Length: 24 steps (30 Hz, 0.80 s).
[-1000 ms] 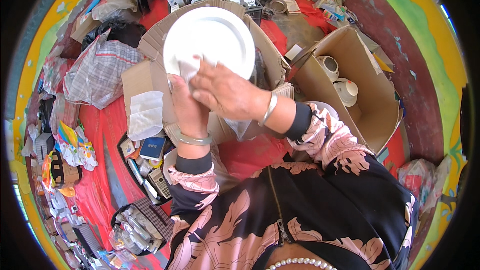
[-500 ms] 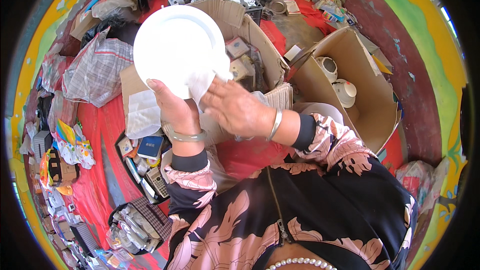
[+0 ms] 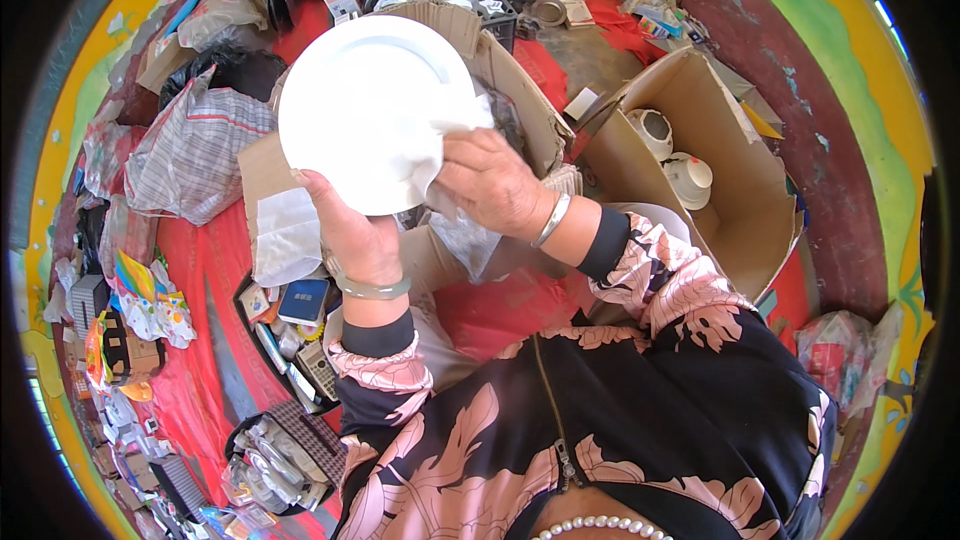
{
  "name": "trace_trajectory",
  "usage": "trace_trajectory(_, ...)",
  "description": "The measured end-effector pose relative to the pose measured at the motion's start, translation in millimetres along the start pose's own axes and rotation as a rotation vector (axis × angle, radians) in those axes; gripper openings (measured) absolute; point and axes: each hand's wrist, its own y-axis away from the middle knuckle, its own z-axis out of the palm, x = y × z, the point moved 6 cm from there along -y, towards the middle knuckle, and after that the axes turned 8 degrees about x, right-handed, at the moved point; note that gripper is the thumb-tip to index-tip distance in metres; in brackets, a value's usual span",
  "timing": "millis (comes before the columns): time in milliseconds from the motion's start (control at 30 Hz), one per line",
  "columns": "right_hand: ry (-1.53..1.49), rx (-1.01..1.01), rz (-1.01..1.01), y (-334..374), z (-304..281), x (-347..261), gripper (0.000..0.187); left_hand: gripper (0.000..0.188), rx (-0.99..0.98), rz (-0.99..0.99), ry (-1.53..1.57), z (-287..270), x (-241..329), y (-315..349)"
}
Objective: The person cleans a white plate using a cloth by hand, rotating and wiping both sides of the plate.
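Observation:
A round white plate with a raised rim is held up in front of me, its middle washed out by glare. My left hand grips its lower edge, thumb on the near side and the other fingers hidden behind it. My right hand is closed on a white wipe, tissue or thin cloth, and presses it against the plate's lower right part. Just below the plate, a piece of white paper lies on a cardboard flap.
An open cardboard box at the right holds white bowls. Behind the plate is another carton. On the left are a checked woven bag and red sheeting. Black cases hold small goods at lower left.
The plate has shifted slightly right and down. My right hand has moved up and right across it with the wipe, and my left hand keeps its hold.

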Motion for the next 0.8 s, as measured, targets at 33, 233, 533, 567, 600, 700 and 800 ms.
trace_trajectory(33,0.026,0.037,0.008,0.5,-3.3,6.4,0.013,0.077,0.004,0.008,-0.017,-1.5,2.0,-1.6)
trace_trajectory(233,0.118,0.039,0.22,0.4,-3.6,31.7,0.049,0.081,-0.057,0.0,-0.097,-8.0,0.0,-1.7)
trace_trajectory(533,0.313,0.058,0.283,-40.9,-19.3,50.5,0.059,0.067,-0.323,-0.151,-0.212,-6.0,-27.6,10.6)
trace_trajectory(567,0.298,0.003,0.251,-46.1,-13.1,42.7,0.058,0.066,-0.335,-0.165,-0.231,-7.5,-28.4,11.9)
trace_trajectory(600,0.291,-0.054,0.219,-49.7,-6.9,34.9,0.058,0.065,-0.327,-0.173,-0.214,-7.5,-30.5,13.1)
trace_trajectory(700,0.098,-0.039,0.067,-55.2,-3.4,4.5,0.056,0.063,-0.316,-0.165,-0.17,5.3,-37.1,17.4)
trace_trajectory(800,0.135,0.006,0.139,-49.2,-0.7,6.0,0.055,0.064,-0.296,-0.12,-0.194,4.5,-39.2,15.6)
